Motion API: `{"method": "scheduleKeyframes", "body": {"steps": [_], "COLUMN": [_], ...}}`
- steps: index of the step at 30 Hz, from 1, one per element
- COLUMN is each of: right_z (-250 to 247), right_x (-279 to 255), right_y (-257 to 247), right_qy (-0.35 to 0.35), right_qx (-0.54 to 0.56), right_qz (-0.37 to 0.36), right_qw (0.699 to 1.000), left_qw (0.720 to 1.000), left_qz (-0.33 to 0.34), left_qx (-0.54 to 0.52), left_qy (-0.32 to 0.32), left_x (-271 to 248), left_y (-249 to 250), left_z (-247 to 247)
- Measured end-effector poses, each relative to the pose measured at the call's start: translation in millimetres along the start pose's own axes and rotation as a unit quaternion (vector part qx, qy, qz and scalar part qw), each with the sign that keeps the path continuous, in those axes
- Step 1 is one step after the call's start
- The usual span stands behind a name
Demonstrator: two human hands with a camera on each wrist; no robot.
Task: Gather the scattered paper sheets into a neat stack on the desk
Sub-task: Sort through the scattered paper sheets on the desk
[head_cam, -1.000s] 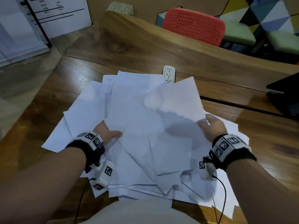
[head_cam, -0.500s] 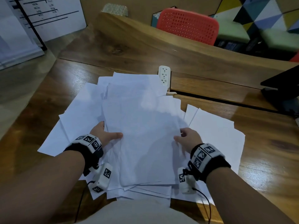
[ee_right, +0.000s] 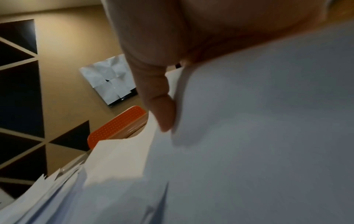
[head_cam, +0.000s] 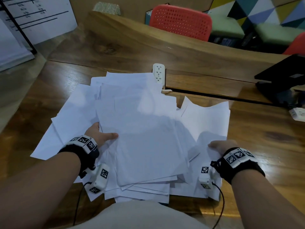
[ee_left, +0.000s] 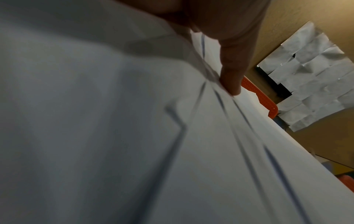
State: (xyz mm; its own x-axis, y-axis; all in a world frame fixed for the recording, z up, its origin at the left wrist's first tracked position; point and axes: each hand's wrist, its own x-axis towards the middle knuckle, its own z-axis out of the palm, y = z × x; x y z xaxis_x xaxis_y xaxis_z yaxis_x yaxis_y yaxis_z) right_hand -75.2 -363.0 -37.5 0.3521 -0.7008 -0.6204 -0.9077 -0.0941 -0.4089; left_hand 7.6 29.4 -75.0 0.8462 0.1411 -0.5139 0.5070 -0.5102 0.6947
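Observation:
A loose pile of white paper sheets [head_cam: 145,138] lies fanned out on the wooden desk [head_cam: 264,146]. My left hand [head_cam: 102,135] grips the pile's left edge, thumb on top and fingers hidden beneath. In the left wrist view the thumb [ee_left: 229,84] presses on the paper [ee_left: 114,136]. My right hand [head_cam: 221,146] holds the separate sheets [head_cam: 208,118] that stick out to the right, thumb above and fingers hidden under them. The right wrist view shows that thumb [ee_right: 162,115] on the paper [ee_right: 268,121]. More sheets [head_cam: 71,116] spread to the left.
A white power strip [head_cam: 158,72] sits just behind the pile, against a raised wooden ledge [head_cam: 165,52]. A black laptop [head_cam: 283,75] and a second power strip [head_cam: 298,113] are at the right. A red chair [head_cam: 179,22] stands beyond the desk.
My right hand laid its lifted sheets flat onto the central pile, then moved right and took hold of the sheets at the right side. The left hand stayed in place.

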Motion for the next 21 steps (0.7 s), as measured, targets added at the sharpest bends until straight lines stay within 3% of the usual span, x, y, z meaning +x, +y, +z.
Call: {"method": "scheduleKeyframes", "body": {"steps": [2, 4, 8, 10, 12, 14, 17, 21], "right_z": [0, -7, -36, -51, -61, -60, -27, 34], "right_x": [-7, -12, -34, -51, -67, -81, -71, -45], "right_y": [0, -3, -31, -51, -70, -83, -88, -70], "right_qy": [-0.014, 0.015, 0.183, 0.224, 0.182, 0.098, -0.011, -0.035], "right_qx": [0.031, 0.066, 0.087, 0.124, 0.254, 0.344, 0.286, 0.113], "right_qz": [-0.006, -0.04, -0.173, -0.247, -0.312, -0.357, -0.341, -0.268], "right_qw": [0.999, 0.997, 0.964, 0.935, 0.897, 0.863, 0.896, 0.956], "left_qw": [1.0, 1.0, 1.0, 1.0, 1.0, 1.0, 1.0, 0.999], "left_qz": [0.003, 0.004, 0.007, 0.01, 0.008, 0.012, 0.011, 0.029], "left_qx": [0.001, -0.003, -0.001, -0.002, -0.002, -0.002, 0.001, -0.031], "left_qy": [0.002, 0.004, 0.005, 0.006, 0.004, 0.004, 0.016, -0.026], "left_x": [0, -2, -3, -4, -6, -8, -9, -16], "left_y": [0, 1, 3, 4, 6, 7, 6, 11], "left_z": [0, 0, 1, 1, 2, 2, 1, -2]}}
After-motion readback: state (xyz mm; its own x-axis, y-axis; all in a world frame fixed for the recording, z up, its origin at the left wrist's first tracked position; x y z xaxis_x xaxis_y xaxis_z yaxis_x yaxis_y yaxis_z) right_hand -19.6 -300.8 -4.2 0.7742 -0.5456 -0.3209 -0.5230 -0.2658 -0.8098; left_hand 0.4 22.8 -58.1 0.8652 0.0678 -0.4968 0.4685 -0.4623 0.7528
